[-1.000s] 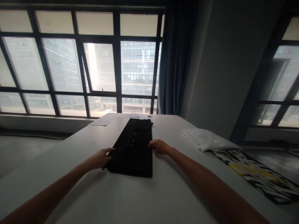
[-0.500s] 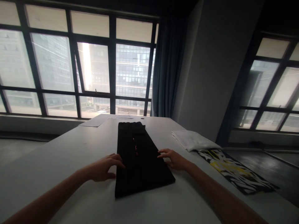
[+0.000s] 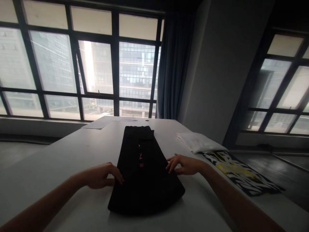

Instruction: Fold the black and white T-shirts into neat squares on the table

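Note:
A folded black garment (image 3: 145, 190) lies lengthwise on the white table in front of me, with small pink and white print down its middle. Its near end is broad and curved, while the far end is narrower. My left hand (image 3: 102, 175) is at the left edge, fingers bent over the fabric and the thumb tucked beside or under it. On the opposite edge, my right hand (image 3: 184, 165) has its fingertips curled over the fabric, closed on it. What the thumbs press against is partly hidden.
On the table's right side lie a folded white cloth (image 3: 200, 142) and a black, white and yellow patterned cloth (image 3: 243, 174). Paper sheets (image 3: 96, 123) rest at the far left of the white table (image 3: 72, 151). Windows and a blue curtain (image 3: 172, 71) stand behind.
The garment's near end has spread wider, rounded and come closer to me. My left hand has moved slightly left and down, my right slightly right; both fingers have curled over the edges.

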A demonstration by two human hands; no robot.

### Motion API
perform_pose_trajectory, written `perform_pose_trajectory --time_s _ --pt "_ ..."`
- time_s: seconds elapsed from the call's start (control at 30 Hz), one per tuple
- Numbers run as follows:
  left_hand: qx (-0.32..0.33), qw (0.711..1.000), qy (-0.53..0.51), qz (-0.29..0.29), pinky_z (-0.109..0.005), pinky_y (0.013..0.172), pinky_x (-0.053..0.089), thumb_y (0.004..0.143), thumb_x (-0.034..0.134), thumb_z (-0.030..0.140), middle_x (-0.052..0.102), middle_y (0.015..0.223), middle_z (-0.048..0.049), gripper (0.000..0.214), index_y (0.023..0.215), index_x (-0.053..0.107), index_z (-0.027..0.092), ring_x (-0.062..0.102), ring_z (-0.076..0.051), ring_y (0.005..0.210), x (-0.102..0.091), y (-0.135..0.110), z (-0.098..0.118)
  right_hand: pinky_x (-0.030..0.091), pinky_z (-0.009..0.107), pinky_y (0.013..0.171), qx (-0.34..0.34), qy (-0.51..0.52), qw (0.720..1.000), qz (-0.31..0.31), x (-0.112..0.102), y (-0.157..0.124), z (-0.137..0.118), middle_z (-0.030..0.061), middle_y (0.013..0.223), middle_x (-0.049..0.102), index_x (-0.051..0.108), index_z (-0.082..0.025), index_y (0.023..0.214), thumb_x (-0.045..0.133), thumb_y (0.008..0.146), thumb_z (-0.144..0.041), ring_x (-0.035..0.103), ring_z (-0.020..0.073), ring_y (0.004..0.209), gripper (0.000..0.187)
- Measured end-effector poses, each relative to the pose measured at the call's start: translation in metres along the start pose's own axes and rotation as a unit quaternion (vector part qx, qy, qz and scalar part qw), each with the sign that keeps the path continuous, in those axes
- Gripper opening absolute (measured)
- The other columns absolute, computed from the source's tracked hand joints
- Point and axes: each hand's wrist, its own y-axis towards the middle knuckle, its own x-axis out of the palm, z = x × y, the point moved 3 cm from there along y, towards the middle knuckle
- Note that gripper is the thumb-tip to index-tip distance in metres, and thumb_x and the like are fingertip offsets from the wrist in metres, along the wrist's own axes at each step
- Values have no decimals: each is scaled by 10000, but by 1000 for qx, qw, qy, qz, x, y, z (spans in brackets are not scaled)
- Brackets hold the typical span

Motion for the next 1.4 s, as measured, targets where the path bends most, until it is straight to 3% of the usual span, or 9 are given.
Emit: perform_pose_trajectory --time_s 0.1,0.2,0.37,0.5,0.67,0.87,1.07,1.27,1.4 --pt "0 996 -68 -54 -330 852 550 760 714 507 780 940 -43 308 947 792 275 698 -239 909 0 -5 -2 427 377 1058 -5 63 996 -69 -2 -12 -18 25 1143 720 787 -273 992 695 789 -300 585 260 1200 224" --pt "17 986 -162 -40 -339 781 554 727 736 544 769 859 -65 401 969 779 228 691 -246 835 -8 2 -5 527 350 894 -35 177 978 -104 -3 -9 -20 72 1006 744 771 -175 1012 736 759 -440 686 238 948 367" --pt "-89 925 -308 203 -371 741 536 772 624 672 729 917 -78 605 1119 682 178 673 -239 810 -30 26 -20 548 371 826 -5 305 919 251 -11 27 15 95 1083 699 649 -189 1213 602 841 -621 670 208 896 572" --pt "-249 867 -351 251 -359 693 537 749 561 759 695 1037 -105 867 1395 437 195 677 -234 809 -14 27 -51 532 274 636 107 311 911 248 13 51 42 103 1014 679 471 -175 1400 587 862 -622 640 162 754 709" --pt "-276 898 -267 216 -287 576 467 561 810 583 647 810 -3 969 1370 448 189 584 -159 640 1 22 -75 467 233 586 110 233 937 236 29 56 46 27 865 629 574 -149 1300 678 839 -352 555 109 641 514" --pt "-305 925 -169 155 -281 546 432 624 727 560 616 701 28 704 1210 600 189 570 -152 572 3 14 -59 473 265 701 100 167 953 232 26 49 36 31 820 651 738 -151 1016 652 795 -247 585 141 730 256" --pt "-330 931 -13 157 -323 637 504 693 646 424 696 766 -35 501 1126 707 179 665 -221 650 7 15 -41 485 290 744 121 78 968 204 33 52 36 50 866 701 773 -169 973 672 758 -219 620 170 765 243" --pt "-309 937 106 126 -325 893 511 799 546 311 729 1149 -93 425 1171 722 206 674 -270 1046 10 14 -23 487 290 814 136 12 975 178 32 49 32 63 947 722 770 -197 1015 660 779 -198 651 206 895 261" --pt "-304 919 225 115 -401 892 514 881 475 312 737 1101 -117 371 1129 738 231 668 -295 1046 10 18 -7 478 332 878 175 -96 963 181 26 51 13 106 1143 683 742 -204 1088 647 816 -222 641 252 1010 288"
